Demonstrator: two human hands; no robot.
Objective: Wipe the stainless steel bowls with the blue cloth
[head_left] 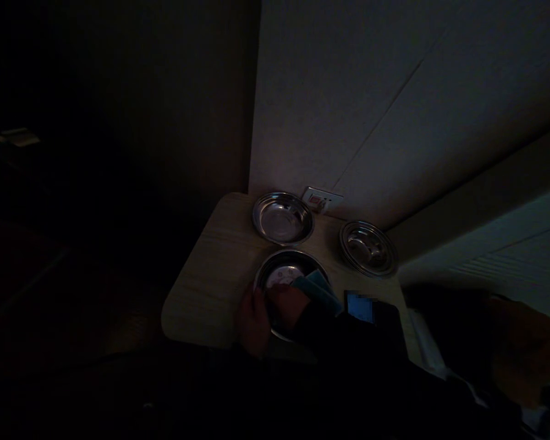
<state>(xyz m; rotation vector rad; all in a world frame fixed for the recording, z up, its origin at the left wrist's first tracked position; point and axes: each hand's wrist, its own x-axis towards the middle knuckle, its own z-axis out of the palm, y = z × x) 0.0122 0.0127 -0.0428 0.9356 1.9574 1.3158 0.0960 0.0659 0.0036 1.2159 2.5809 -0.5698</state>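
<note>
A round shiny metal bowl (286, 274) rests near the front of a small pale wooden table. At its left rim is my left hand (253, 320), fingers closed on the edge. My right hand (288, 303) reaches down inside the bowl, bunched around a teal cloth (318, 288). Part of the cloth spreads out over the bowl's right rim. The dim light and my dark sleeve hide most of the right fingers and the bowl's front side.
Behind stands another metal bowl (283, 219), and several stacked metal bowls (367, 249) sit at the right. A device with a lit screen (360, 307) lies right of my arm. A wall socket (322, 200) is just above the tabletop (204, 293). The wall borders the back edge.
</note>
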